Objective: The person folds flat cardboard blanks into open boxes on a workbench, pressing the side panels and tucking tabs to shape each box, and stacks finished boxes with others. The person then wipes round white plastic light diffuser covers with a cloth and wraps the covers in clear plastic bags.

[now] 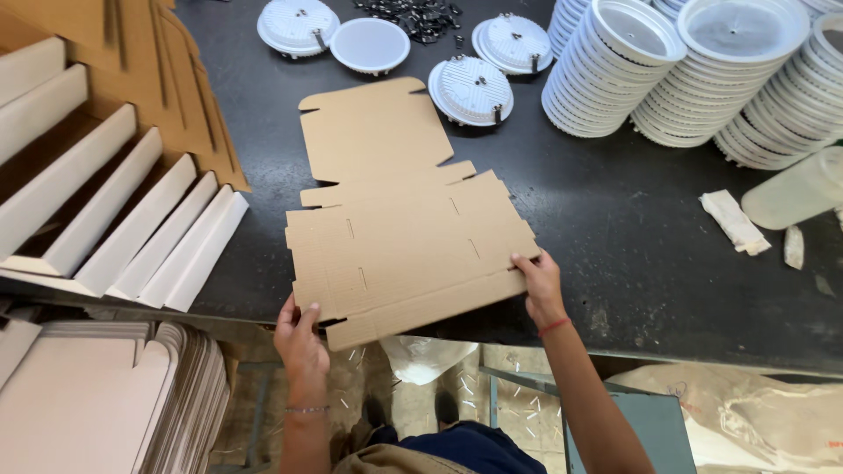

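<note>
A flat brown cardboard box blank lies on the dark worktable, its near edge hanging over the table's front. My left hand grips the blank's near left corner, thumb on top. At the near right edge my right hand pinches the blank, with a red thread around that wrist. The flaps are unfolded and the sheet lies flat.
Folded white-sided boxes stand in a row at the left. A stack of flat blanks sits below them. Round white lamp housings lie beyond the blank, with tall stacks of white rings at the right, black clips and a folded cloth.
</note>
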